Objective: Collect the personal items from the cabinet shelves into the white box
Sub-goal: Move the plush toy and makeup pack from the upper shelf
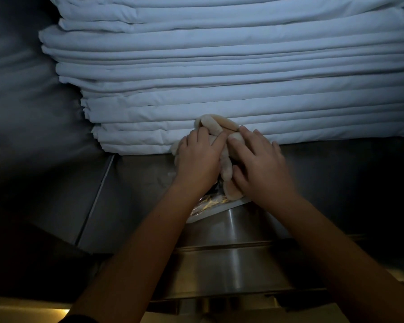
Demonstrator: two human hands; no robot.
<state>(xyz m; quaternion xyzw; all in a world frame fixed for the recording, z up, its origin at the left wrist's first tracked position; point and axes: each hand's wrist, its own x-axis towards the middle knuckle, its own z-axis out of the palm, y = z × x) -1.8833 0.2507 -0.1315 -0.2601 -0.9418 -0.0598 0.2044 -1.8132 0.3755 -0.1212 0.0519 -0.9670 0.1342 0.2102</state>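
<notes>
A beige plush toy (pixel 222 134) lies on the metal shelf (pixel 145 183), pressed up against the front of a tall stack of folded white linens (pixel 231 73). Its rounded limbs stick out above, between and below the two hands that cover most of it, so its exact shape cannot be made out. The left hand (pixel 200 159) lies over the toy's left side, grip clenched around the soft body, thumb reaching toward the middle. The right hand (pixel 258 163) lies over the right side, fingers curled into the plush, likewise grasping it. The two hands are almost touching over the toy. Just below them, partly under the wrists, a white-edged packet with a clear crinkled wrapper (pixel 210 205) rests at the shelf's front edge, overhanging it a little. Both bare forearms reach up from the bottom of the view. The cabinet interior is dim, with a shiny steel front rail (pixel 222 266) below the shelf and dark grey walls to either side
</notes>
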